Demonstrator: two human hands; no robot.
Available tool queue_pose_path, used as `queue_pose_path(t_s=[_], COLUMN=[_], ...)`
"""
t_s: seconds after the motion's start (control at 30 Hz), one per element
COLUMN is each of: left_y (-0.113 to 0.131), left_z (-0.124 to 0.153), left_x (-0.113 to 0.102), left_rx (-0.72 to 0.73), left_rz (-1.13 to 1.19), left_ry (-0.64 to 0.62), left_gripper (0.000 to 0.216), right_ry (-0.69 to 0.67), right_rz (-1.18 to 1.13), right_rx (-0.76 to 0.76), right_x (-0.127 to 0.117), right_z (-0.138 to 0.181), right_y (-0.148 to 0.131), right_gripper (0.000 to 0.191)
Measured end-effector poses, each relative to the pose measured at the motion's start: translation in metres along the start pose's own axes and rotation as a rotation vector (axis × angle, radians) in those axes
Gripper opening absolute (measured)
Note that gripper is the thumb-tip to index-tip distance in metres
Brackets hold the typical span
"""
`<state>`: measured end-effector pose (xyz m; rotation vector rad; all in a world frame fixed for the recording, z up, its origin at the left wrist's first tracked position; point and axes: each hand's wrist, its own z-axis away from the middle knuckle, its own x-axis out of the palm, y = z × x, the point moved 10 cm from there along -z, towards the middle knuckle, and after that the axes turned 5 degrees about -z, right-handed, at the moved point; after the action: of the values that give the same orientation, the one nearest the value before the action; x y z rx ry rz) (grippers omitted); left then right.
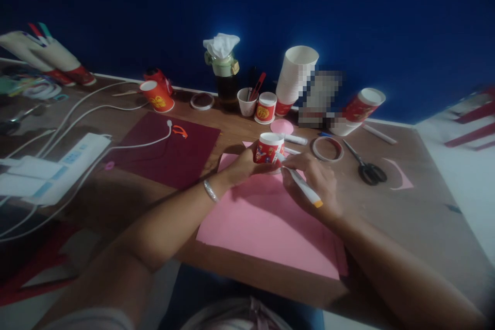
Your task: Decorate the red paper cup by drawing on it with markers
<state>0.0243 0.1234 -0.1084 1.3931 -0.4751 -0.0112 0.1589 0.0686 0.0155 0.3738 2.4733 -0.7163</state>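
Observation:
My left hand point(247, 164) is closed around the lower side of a red and white paper cup point(267, 147), which stands upright over the pink paper point(266, 221). In my right hand point(315, 180) a white marker pen point(303, 188) with an orange end is gripped; its other end points at the cup's side, and I cannot tell whether it touches. Just behind the cup lie a pink paper circle point(282, 126) and another white marker point(295, 139).
Black-handled scissors point(371, 172), a tape roll point(327, 149) and a pink scrap point(404, 180) lie to the right. Stacked paper cups point(296, 77) and a bottle point(227, 82) stand along the wall. Dark red paper point(166, 157), cables and a power strip point(69, 165) are left.

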Motion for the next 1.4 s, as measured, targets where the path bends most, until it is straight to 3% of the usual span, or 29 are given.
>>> queue_pose_path(t_s=[0.23,0.5,0.9,1.07,1.4], left_y=[0.000,-0.002,-0.009,-0.007,-0.005], left_z=[-0.001,0.000,-0.003,-0.003,0.000], left_x=[-0.001,-0.002,-0.009,-0.010,-0.003], left_rx=[0.031,-0.014,0.004,0.008,-0.007], left_rz=[-0.029,-0.014,-0.017,-0.026,-0.012], left_ry=[-0.002,0.016,0.039,0.041,-0.011], left_gripper=[0.075,0.086,0.089,0.094,0.082], right_ry=[-0.014,-0.032,-0.037,-0.014,-0.010], right_rz=[0.034,0.002,-0.028,-0.025,-0.013], right_rx=[0.020,0.051,-0.011,-0.046,0.056], right_x=[0.002,0.004,0.002,0.002,-0.002], right_z=[0.000,-0.002,-0.004,-0.003,-0.001], right_y=[0.003,0.004,-0.003,-0.006,0.002], right_gripper=[0.014,0.016,0.024,0.019,0.014])
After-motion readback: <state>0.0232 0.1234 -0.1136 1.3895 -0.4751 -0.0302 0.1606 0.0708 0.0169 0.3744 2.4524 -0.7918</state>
